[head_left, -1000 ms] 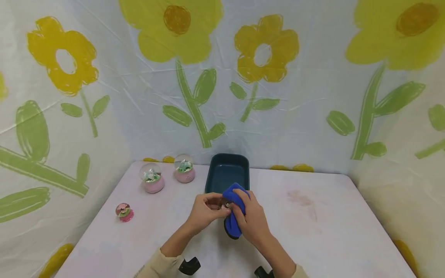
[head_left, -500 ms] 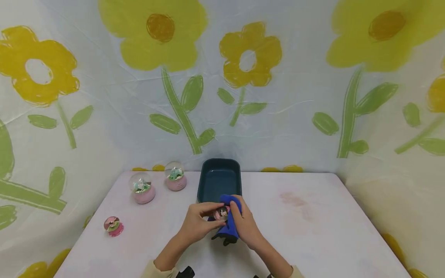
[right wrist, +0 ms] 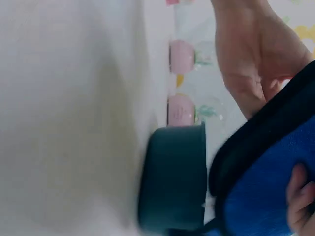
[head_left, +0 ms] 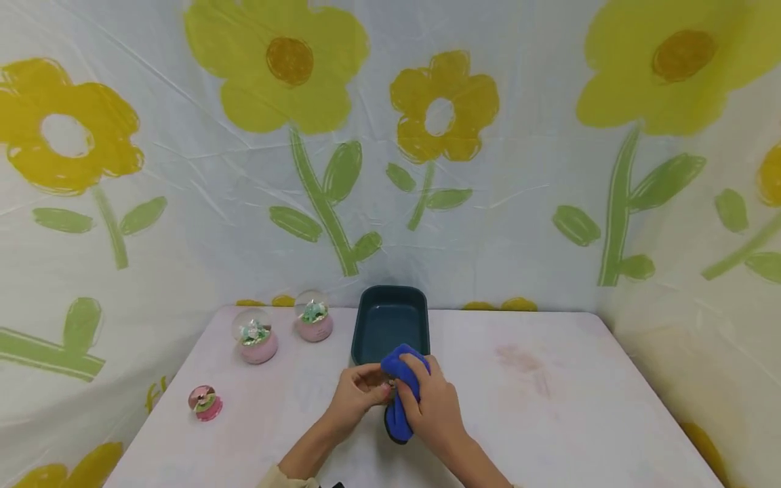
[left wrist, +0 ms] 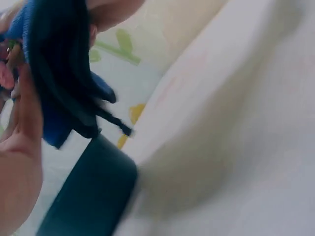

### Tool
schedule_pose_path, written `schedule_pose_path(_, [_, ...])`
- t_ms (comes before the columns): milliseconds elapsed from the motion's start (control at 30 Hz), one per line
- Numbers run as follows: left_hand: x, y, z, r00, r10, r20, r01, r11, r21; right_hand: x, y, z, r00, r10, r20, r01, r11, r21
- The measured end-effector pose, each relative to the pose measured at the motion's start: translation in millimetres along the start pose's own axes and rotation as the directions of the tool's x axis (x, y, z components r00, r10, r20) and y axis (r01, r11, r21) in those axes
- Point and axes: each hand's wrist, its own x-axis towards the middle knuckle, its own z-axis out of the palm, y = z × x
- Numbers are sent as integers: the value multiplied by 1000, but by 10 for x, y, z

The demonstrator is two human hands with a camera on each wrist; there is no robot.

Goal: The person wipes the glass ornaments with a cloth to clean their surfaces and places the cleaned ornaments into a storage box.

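Fingers and thumb of my left hand [head_left: 346, 408] pinch a small snow globe [head_left: 390, 384], mostly hidden behind fingers and cloth in the head view. Some of its pink [left wrist: 6, 76] shows at the left edge of the left wrist view. My right hand [head_left: 436, 415] grips a blue cloth [head_left: 399, 421] with a dark edge and presses it on the globe's right side. Both hands are held up over the table, just in front of the dark teal tray [head_left: 390, 329]. The right wrist view has the cloth [right wrist: 261, 182] large in front, overlapping the tray.
Two larger snow globes with pink bases [head_left: 259, 349] stand at the back left, beside the tray. A smaller pink globe [head_left: 205, 403] sits nearer on the left. Behind the white table [head_left: 537, 420] hangs a flowered curtain [head_left: 500, 257].
Half a second ago the globe faced up in plain sight with the cloth at its right; now the cloth and fingers cover most of it. The hands stay together; the head view has shifted.
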Motion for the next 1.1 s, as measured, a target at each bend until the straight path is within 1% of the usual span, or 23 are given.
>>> schedule_pose_path(67, [6,-16,-26,994,-85,68,94,986,-139,-23,31,-1,996,-87,-7,87,994,-61])
schedule_pose_path(133, [8,-28,-42,985,-140,101,158,967,-201,-40,57,2,994,-114,0,113,992,-59])
schedule_pose_path(167, [9,-32,-45,984,-148,99,165,969,-185,-42,64,5,994,-105,-1,105,994,-35])
schedule_pose_path(233, [24,-32,-40,989,-134,57,139,984,-111,-32,79,22,999,-39,2,39,998,44])
schedule_pose_path(300, [41,-32,-26,997,-82,12,82,997,9,-19,83,34,998,65,23,-68,987,143])
schedule_pose_path(333, [44,-34,-17,999,-46,-2,46,996,82,-18,80,34,991,124,48,-131,973,190])
schedule_pose_path(367, [42,-33,-7,1000,-4,-7,5,988,156,-21,72,26,979,182,87,-198,951,239])
schedule_pose_path(400, [36,-33,3,999,44,0,-43,973,227,-28,66,16,960,243,140,-274,922,275])
schedule_pose_path(433, [31,-34,11,995,97,18,-98,948,302,-31,56,-4,934,297,200,-348,882,318])
schedule_pose_path(500, [24,-33,26,975,210,69,-219,876,431,-28,46,-44,868,380,320,-486,782,391])
schedule_pose_path(533, [19,-35,30,965,248,81,-256,842,475,-26,41,-60,837,406,367,-537,736,411])
schedule_pose_path(567, [15,-36,35,957,278,89,-284,821,495,-23,36,-72,811,424,403,-575,703,419])
schedule_pose_path(600, [4,-34,41,953,291,88,-295,814,501,-24,31,-75,796,434,422,-595,688,415])
schedule_pose_path(633, [10,-30,56,955,287,75,-286,826,486,-17,36,-82,795,435,422,-595,691,410])
schedule_pose_path(700, [9,-45,77,970,240,29,-230,882,412,-27,42,-75,830,419,367,-545,746,381])
schedule_pose_path(733, [7,-59,85,980,201,0,-187,913,363,-41,42,-65,857,404,321,-504,787,355])
schedule_pose_path(800, [5,-85,93,992,117,-39,-103,962,254,-76,44,-42,916,344,207,-393,874,286])
schedule_pose_path(867, [5,-130,78,999,30,-30,-27,995,100,-111,54,-19,964,240,115,-260,943,207])
schedule_pose_path(900, [0,-150,63,1000,-12,-10,12,1000,14,-127,57,-13,980,180,83,-192,968,161])
schedule_pose_path(933, [-9,-152,57,999,-52,14,53,996,-70,-141,61,-10,991,120,62,-127,986,113])
schedule_pose_path(1000, [-14,-157,44,990,-122,71,134,968,-211,-152,73,-26,999,25,48,-27,999,46])
schedule_pose_path(1067, [9,-161,38,979,-178,98,198,945,-259,-146,103,-53,999,-4,53,3,1000,27])
schedule_pose_path(1100, [36,-159,44,976,-195,97,214,945,-248,-135,125,-70,998,7,57,-9,999,40])
